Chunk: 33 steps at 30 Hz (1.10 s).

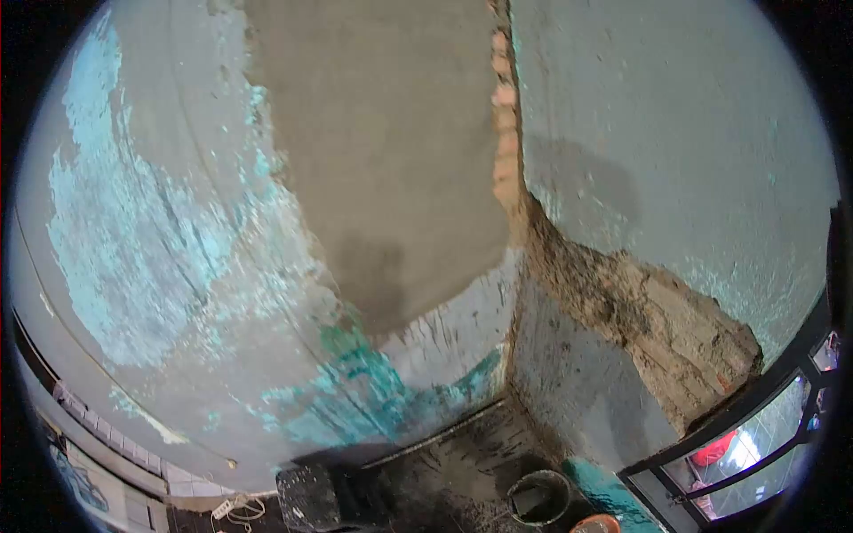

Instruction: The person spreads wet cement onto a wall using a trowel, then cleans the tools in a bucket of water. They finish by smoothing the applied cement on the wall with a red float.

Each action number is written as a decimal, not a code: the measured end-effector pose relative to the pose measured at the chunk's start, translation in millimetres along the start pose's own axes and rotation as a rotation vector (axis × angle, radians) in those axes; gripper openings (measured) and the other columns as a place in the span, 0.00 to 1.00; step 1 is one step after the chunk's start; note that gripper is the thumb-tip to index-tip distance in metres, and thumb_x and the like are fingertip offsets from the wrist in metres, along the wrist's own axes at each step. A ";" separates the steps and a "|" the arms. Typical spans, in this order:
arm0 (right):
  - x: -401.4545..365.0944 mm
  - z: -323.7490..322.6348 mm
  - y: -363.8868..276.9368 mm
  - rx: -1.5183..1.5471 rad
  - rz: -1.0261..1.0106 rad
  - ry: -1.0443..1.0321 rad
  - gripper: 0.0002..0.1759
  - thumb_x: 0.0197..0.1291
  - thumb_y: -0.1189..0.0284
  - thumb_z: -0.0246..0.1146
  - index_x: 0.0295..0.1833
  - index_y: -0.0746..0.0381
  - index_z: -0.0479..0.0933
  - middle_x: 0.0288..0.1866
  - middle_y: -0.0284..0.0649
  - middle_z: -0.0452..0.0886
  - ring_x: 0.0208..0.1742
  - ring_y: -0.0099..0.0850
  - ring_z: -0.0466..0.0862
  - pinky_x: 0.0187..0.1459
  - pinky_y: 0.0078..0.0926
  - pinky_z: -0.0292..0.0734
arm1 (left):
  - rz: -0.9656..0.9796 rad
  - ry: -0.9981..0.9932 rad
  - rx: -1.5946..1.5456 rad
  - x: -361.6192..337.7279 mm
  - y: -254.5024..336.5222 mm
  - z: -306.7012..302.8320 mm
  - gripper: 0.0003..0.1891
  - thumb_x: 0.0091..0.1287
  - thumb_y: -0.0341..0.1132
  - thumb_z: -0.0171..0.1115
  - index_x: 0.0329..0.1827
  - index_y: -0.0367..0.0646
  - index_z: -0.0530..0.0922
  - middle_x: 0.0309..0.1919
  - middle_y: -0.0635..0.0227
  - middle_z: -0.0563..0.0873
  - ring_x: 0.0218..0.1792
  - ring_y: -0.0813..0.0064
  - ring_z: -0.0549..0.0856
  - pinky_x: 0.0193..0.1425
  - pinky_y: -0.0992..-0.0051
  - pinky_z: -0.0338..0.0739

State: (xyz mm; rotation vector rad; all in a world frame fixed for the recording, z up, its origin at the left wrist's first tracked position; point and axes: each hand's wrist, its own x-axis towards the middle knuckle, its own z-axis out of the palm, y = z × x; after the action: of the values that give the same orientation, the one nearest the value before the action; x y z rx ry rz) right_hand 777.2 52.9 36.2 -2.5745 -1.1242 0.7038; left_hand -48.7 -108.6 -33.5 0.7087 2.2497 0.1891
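Observation:
Neither of my hands shows in this view. Ahead of me a smooth grey-brown plaster patch (pixel 391 151) covers the middle of the wall, with a shadow on its lower part. Along its right edge, at the corner, runs a narrow strip of bare brick (pixel 505 133). From the strip's lower end, a rough broken band (pixel 640 311) of exposed masonry slopes down to the right across the adjoining wall. A black bucket (pixel 542 497) with greyish contents stands on the floor below the corner. The rim of an orange container (pixel 597 524) shows at the bottom edge.
Flaking turquoise paint (pixel 133 231) marks the left wall. A dark, paint-spattered block-like object (pixel 306 497) is on the floor against the wall. Left of it lie a white power strip (pixel 224 508) and coiled cord. A dark-framed glazed door or window (pixel 755 449) borders the right side.

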 end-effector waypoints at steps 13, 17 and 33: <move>-86.2 120.6 -501.8 0.794 -0.829 -0.021 0.21 0.67 0.56 0.63 0.45 0.67 0.79 0.42 0.39 0.83 0.42 0.36 0.82 0.47 0.32 0.77 | 0.978 1.063 0.233 -1.5 217.2 -297.2 0.25 0.65 0.38 0.64 0.66 0.50 0.75 0.60 0.48 0.78 0.57 0.42 0.79 0.59 0.49 0.75; -174.7 39.6 -722.6 0.829 -1.196 0.269 0.22 0.67 0.66 0.62 0.62 0.68 0.76 0.52 0.56 0.80 0.54 0.53 0.80 0.58 0.42 0.74 | 1.180 1.374 0.199 -76.1 350.2 -430.1 0.21 0.63 0.30 0.64 0.61 0.39 0.76 0.62 0.47 0.76 0.61 0.42 0.76 0.62 0.50 0.72; -235.0 -49.5 -968.0 1.274 -1.658 0.599 0.22 0.59 0.77 0.62 0.60 0.66 0.76 0.52 0.53 0.79 0.51 0.53 0.78 0.52 0.48 0.72 | 0.946 1.972 0.592 -97.8 434.4 -543.4 0.21 0.72 0.38 0.50 0.66 0.40 0.72 0.71 0.46 0.71 0.73 0.39 0.66 0.68 0.49 0.60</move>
State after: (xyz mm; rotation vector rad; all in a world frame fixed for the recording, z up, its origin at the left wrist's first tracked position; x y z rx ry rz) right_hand 64.2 529.4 545.3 -0.3154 -1.3431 0.0303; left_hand -190.0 244.2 557.3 2.7802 3.3701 1.0652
